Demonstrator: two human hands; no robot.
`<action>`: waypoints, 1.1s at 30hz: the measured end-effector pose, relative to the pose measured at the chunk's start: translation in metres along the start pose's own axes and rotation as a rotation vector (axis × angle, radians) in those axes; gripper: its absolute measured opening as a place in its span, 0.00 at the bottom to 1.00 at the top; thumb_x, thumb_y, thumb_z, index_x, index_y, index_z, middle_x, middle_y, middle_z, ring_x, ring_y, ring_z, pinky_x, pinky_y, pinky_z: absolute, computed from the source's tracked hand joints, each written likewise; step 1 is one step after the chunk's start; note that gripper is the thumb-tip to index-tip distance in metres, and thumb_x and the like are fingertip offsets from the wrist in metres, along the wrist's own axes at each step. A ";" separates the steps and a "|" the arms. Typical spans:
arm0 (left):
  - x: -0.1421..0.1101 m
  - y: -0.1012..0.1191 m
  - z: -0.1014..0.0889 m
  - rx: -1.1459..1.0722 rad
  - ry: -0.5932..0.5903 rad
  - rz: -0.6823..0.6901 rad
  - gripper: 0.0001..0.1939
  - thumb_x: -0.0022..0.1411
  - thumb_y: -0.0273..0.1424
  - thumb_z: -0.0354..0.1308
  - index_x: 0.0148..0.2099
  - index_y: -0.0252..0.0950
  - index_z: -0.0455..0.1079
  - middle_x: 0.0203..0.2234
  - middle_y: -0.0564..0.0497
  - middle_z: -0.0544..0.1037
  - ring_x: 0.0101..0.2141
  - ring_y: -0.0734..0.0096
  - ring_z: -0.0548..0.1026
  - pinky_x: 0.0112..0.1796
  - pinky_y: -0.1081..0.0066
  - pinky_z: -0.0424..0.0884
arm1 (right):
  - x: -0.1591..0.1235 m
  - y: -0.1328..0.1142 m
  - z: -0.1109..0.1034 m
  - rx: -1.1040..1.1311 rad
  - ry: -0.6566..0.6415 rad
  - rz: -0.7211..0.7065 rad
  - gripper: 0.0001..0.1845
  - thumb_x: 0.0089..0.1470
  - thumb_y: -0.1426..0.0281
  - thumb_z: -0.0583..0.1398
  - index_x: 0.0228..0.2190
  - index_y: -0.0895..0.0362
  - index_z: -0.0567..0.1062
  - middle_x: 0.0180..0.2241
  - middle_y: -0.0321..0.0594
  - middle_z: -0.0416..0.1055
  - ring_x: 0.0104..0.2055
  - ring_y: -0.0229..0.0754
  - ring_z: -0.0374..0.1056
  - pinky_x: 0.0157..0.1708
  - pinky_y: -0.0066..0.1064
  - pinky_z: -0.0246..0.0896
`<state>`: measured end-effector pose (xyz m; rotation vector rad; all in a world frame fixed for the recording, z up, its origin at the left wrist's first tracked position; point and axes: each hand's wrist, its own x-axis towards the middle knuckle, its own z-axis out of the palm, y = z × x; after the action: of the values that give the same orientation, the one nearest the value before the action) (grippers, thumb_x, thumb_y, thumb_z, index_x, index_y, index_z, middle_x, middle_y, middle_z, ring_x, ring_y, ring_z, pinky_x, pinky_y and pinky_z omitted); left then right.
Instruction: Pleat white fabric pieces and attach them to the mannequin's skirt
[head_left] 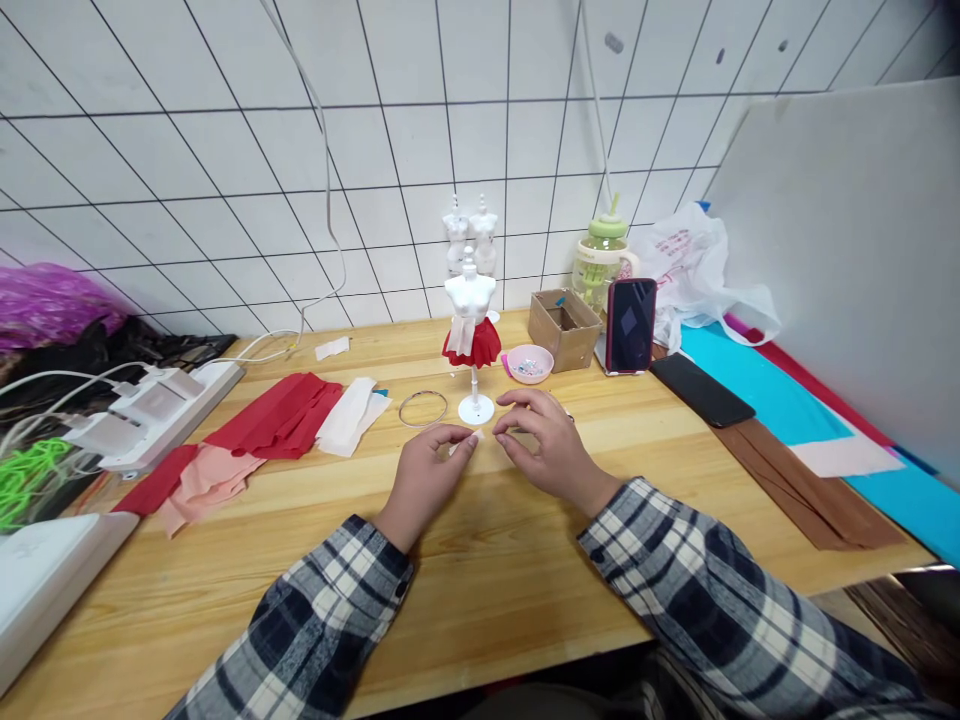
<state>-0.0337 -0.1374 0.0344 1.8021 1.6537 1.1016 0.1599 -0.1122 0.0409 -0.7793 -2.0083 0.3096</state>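
Observation:
Just in front of the stand, my left hand (435, 470) pinches a small white scrap (478, 435) between thumb and forefinger. My right hand (547, 445) is beside it, fingers curled but apart, with nothing I can make out held in them. Behind both hands stands a small white dress form (470, 298) on a round base (476, 410). It wears a red gathered skirt (487, 343), with a white cloth strip (460, 336) hanging over its front. A thin metal hoop (423, 409) lies left of the base. Close behind my right hand is a pink bowl (529, 363) of small shiny bits.
Red cloth (277, 415), peach cloth (210, 480) and white cloth (349, 415) lie left, near a power strip (165, 405). At right are a cardboard box (577, 345), upright phone (630, 325), bottle (592, 270), black case (703, 390) and brown cloth (810, 490).

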 end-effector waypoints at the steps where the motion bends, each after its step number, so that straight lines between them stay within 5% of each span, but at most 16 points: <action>1: 0.000 0.000 0.000 -0.029 -0.011 -0.040 0.12 0.59 0.39 0.58 0.35 0.37 0.78 0.32 0.48 0.83 0.35 0.62 0.78 0.40 0.65 0.71 | 0.000 0.000 0.000 -0.024 -0.016 -0.024 0.03 0.57 0.71 0.60 0.35 0.53 0.74 0.47 0.44 0.71 0.50 0.46 0.66 0.51 0.41 0.61; 16: -0.002 0.005 0.005 -0.144 -0.087 -0.115 0.13 0.57 0.39 0.59 0.34 0.36 0.79 0.29 0.48 0.82 0.32 0.64 0.77 0.35 0.68 0.70 | -0.003 0.002 0.008 -0.206 -0.138 -0.050 0.05 0.58 0.71 0.58 0.36 0.54 0.75 0.48 0.43 0.73 0.47 0.46 0.68 0.46 0.40 0.60; 33: 0.000 0.002 0.001 -0.210 -0.083 -0.098 0.11 0.55 0.38 0.61 0.32 0.35 0.78 0.30 0.48 0.83 0.33 0.62 0.78 0.40 0.65 0.71 | -0.001 0.002 -0.001 -0.471 -0.174 -0.310 0.10 0.63 0.70 0.56 0.39 0.50 0.78 0.45 0.36 0.78 0.38 0.41 0.67 0.41 0.39 0.52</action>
<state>-0.0316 -0.1375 0.0352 1.5949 1.5014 1.0978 0.1621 -0.1111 0.0401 -0.7247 -2.3647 -0.2961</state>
